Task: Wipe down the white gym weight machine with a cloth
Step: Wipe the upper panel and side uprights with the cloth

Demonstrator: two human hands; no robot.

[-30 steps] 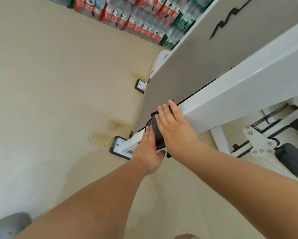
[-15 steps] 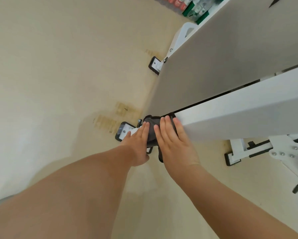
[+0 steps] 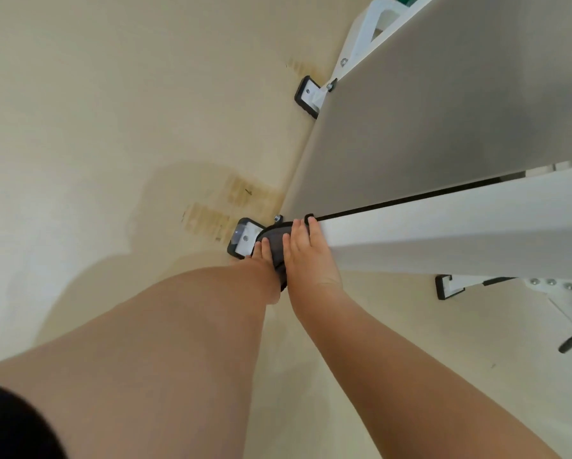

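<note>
The white gym weight machine's upright beam (image 3: 443,240) runs down to a black-edged foot plate (image 3: 243,238) on the floor, beside its grey side panel (image 3: 443,111). A dark grey cloth (image 3: 276,241) is wrapped against the bottom of the beam. My right hand (image 3: 306,256) presses flat on the cloth with straight fingers. My left hand (image 3: 263,263) lies with straight fingers on the cloth's left side, just above the foot plate. Most of the cloth is hidden under both hands.
A second foot plate (image 3: 306,96) of the machine sits farther back. More white frame parts with bolts (image 3: 549,283) and a black-capped foot (image 3: 443,286) are at the right. Yellowish tape marks (image 3: 211,217) stain the beige floor left of the machine.
Both hands have slid the cloth down the white beam to its base by the foot plate, and my view has tilted downward with them.
</note>
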